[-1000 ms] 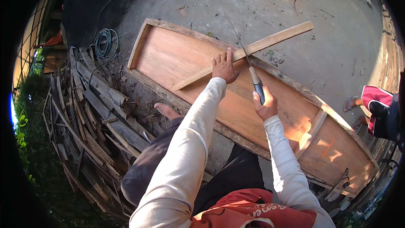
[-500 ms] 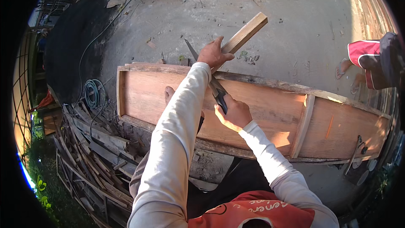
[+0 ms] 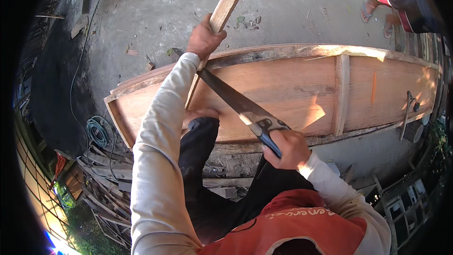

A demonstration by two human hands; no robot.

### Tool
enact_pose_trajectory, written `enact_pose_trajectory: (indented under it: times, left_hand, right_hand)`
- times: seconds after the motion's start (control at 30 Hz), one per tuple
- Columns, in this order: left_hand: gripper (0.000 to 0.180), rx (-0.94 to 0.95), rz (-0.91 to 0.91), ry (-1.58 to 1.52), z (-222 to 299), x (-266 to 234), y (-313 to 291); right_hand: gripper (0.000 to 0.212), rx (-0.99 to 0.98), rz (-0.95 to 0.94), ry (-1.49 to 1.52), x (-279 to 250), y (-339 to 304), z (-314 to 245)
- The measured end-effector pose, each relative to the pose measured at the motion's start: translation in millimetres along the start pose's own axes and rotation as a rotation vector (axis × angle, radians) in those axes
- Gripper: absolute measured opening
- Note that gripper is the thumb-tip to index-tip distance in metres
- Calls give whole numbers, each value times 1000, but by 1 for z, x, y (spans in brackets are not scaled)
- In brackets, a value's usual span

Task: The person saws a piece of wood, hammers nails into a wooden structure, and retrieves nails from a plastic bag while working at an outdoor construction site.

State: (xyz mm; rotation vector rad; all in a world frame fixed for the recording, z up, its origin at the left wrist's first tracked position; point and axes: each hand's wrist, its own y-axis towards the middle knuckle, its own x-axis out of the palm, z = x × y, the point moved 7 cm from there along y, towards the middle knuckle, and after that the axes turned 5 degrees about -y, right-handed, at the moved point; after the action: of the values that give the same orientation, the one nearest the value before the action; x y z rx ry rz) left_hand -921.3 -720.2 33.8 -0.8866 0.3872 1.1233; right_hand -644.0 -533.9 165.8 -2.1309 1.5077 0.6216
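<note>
Pale wood makes up the stick [image 3: 230,2], near 12 o'clock, and its far end points to 1 o'clock. The left hand [image 3: 204,40] has its fingers curled tight around the stick. Just under that hand, the saw [image 3: 229,95] goes across the stick. I cannot tell how deep any cut is. The saw's tip points between 10 and 11 o'clock. Its dark grip is at 4 o'clock, and the right hand [image 3: 291,148] is wrapped around it.

The low end of the stick is over the board [image 3: 283,80], next to a bare foot [image 3: 206,113]. I cannot tell if the foot presses on the stick. The board is long and orange-brown, with a wood rim around it and a strip [image 3: 341,94] going across, near 3 o'clock. A tool [image 3: 408,108] lies at 3 o'clock too, close to the board's far end.

Grey ground [image 3: 302,19] spreads out past the board. At 2 o'clock, another person's feet [image 3: 366,10] stand in sandals. At 9 o'clock a blue-green hose [image 3: 97,133] is curled in loops, and at 8 o'clock is a pile [image 3: 111,200] of old wood
</note>
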Motion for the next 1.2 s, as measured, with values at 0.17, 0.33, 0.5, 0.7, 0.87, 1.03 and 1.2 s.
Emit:
enact_pose_trajectory:
  times: [0.17,0.33,0.5,0.7,0.87,1.03,1.2]
  left_hand:
    - [74,23,-6,34,5,18,-3]
    - [73,-3,16,93,5,7,-7]
    - [70,44,6,19,6,20,3]
    - [67,19,29,72,0,20,-21]
    - [71,-17,2,52,11,12,-4]
    - [76,-8,14,26,-7,44,-14]
    - [78,-17,10,71,4,30,-24]
  right_hand:
    - [31,10,55,17,63,79,18]
    - [25,37,10,34,-19,-53,6]
    - [26,52,96,62,30,40,19]
    - [28,66,4,16,12,-16,6]
    - [24,46,42,50,-10,-36,10]
    - [26,66,23,-50,60,32,35]
    - [25,38,42,21,-4,-57,28]
